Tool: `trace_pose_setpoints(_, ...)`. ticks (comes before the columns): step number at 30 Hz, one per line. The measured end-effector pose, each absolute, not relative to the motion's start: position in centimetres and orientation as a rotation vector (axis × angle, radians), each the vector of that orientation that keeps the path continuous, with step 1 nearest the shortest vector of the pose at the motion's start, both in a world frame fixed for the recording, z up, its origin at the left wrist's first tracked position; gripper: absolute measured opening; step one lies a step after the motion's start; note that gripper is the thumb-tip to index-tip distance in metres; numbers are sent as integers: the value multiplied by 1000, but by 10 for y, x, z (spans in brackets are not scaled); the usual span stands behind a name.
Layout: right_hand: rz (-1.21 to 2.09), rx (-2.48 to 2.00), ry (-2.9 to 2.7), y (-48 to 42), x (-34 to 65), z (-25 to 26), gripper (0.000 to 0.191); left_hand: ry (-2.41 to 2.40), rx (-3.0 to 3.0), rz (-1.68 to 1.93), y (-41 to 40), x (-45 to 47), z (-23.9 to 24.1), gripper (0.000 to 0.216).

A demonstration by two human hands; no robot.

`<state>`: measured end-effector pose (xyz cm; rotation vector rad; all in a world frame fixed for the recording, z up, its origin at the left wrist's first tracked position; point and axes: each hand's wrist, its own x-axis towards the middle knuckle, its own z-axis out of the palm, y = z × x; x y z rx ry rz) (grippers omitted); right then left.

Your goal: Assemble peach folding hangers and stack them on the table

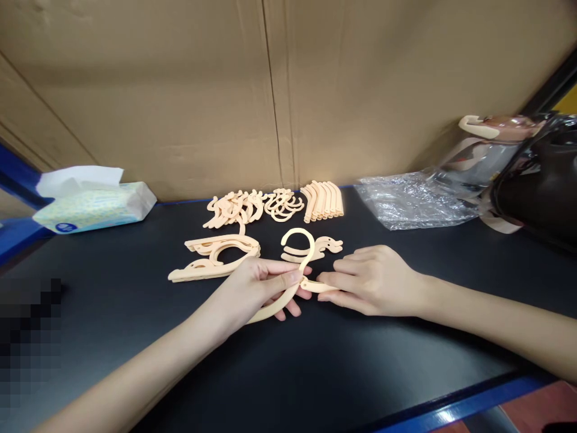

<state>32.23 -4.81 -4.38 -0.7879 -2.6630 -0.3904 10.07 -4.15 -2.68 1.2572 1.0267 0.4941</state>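
Note:
My left hand pinches a beige plastic folding hanger at its joint, thumb on top. The hanger's hook curls up above the fingers, and a curved arm runs down beneath the palm. On the other side, my right hand is closed on a short hanger arm that meets the joint; its far end is hidden by the fingers. Just behind the hands lie loose hanger arms with animal-head-like ends. Folded hangers are stacked beyond my left hand.
Along the back of the black table sit piles of hanger arms, hooks and bent tubes. A tissue pack is at left. Clear plastic wrapping, a bottle and a dark bag are at right. Cardboard stands behind.

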Motion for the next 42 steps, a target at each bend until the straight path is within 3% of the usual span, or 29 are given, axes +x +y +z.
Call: trace_pose_setpoints(42,-194,-804,-2701,-46,323,-41,37,1003,1432,341,-41,104,-27,33)
